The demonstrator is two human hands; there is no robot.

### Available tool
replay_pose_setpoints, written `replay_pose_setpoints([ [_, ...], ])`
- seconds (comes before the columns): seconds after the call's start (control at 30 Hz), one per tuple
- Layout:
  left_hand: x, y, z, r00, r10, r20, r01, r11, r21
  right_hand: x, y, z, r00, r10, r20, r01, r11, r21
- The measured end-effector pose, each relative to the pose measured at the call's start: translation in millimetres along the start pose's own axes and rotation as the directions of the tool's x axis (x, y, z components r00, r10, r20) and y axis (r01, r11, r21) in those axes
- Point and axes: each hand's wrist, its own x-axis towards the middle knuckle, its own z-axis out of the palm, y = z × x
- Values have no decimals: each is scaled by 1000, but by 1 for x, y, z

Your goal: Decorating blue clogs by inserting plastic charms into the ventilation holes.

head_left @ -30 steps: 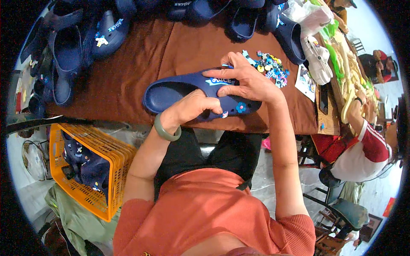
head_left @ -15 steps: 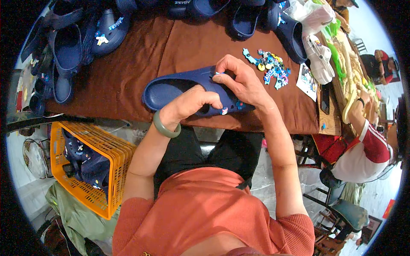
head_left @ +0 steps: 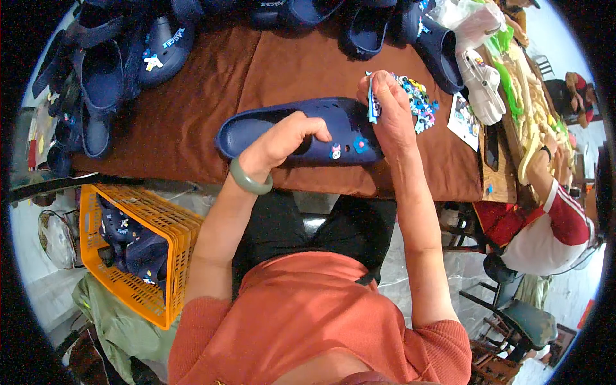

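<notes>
Clog runs sideways, toe rightward; left fingers grip it, right fingers pinch a blue charm.

I count two charms on one held navy clog, one green bangle, one orange basket

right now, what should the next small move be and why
I'd probably bring the light-blue charm in the right hand over the far side of the navy clog: that side shows no charm, the near side carries a blue flower charm and a small character charm, and the left hand holds the clog at its opening.
</notes>
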Motion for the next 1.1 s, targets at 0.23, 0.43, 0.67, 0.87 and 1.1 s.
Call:
replay_pose_setpoints([
  [0.23,5,-22,-8,991,-5,-136,5,1000,-2,2,1,-30,990,-27,-140,19,998,-62],
  [0.43,5,-20,-6,982,1,-191,-9,999,-37,2,32,-75,920,-363,-149,132,643,-754],
  [0.67,5,-14,-3,989,-2,-147,-8,998,-66,-16,15,-61,926,-373,61,257,501,-826],
  [0.87,6,-32,-12,978,153,-140,-145,987,62,-55,-11,-25,855,-139,499,512,375,-773],
  [1.1,2,-39,-18,971,228,-66,-215,963,163,-60,3,-21,896,-214,389,443,401,-802],
])
